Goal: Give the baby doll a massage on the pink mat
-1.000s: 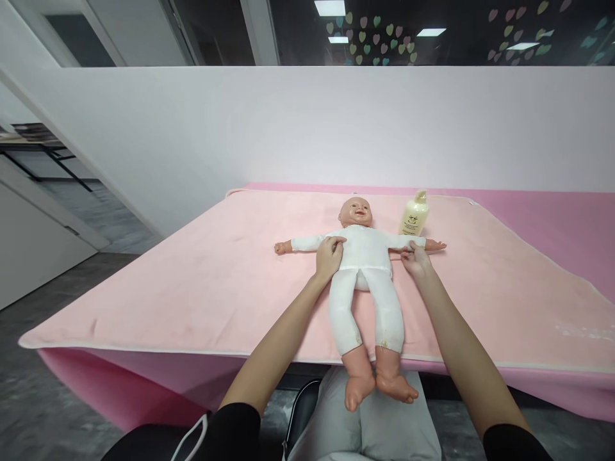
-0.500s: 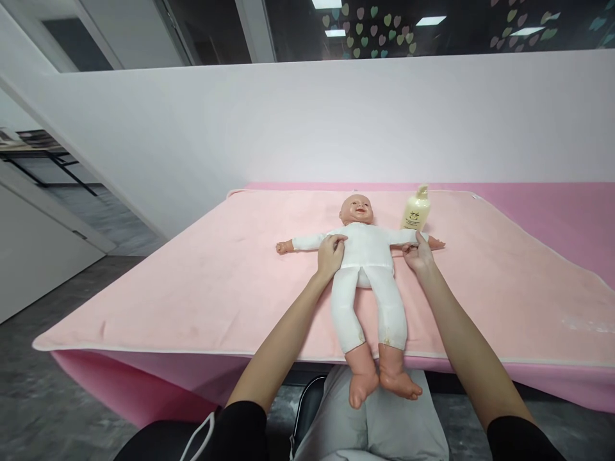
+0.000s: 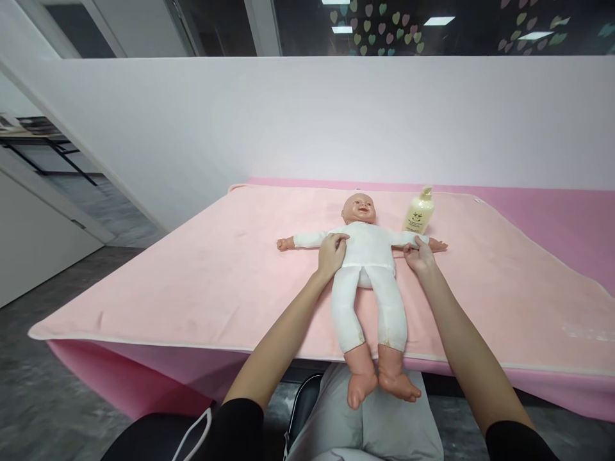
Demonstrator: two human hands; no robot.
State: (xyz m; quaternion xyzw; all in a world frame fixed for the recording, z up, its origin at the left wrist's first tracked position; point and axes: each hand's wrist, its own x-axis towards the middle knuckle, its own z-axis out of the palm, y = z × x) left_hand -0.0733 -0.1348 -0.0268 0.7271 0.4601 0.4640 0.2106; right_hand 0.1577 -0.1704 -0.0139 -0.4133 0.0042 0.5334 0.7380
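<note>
Wide lane over the blanket (image 3: pixel 230 275) on both sides, past the doll's (image 3: pixel 369 246) outstretched arms. Bottle (image 3: pixel 419 212) stands just behind its forearm, in the way beyond the right hand (image 3: pixel 419 255). Passable strip between head and bottle. Left hand (image 3: pixel 331 254) takes up the flank. Feet jut over the near edge. Wall (image 3: pixel 307 121) blocks the back, I see.

Baby doll (image 3: pixel 369 248) in white cloth, supine on pink blanket (image 3: pixel 230 275), head away, arms outstretched, legs apart, bare feet overhanging near edge.
</note>
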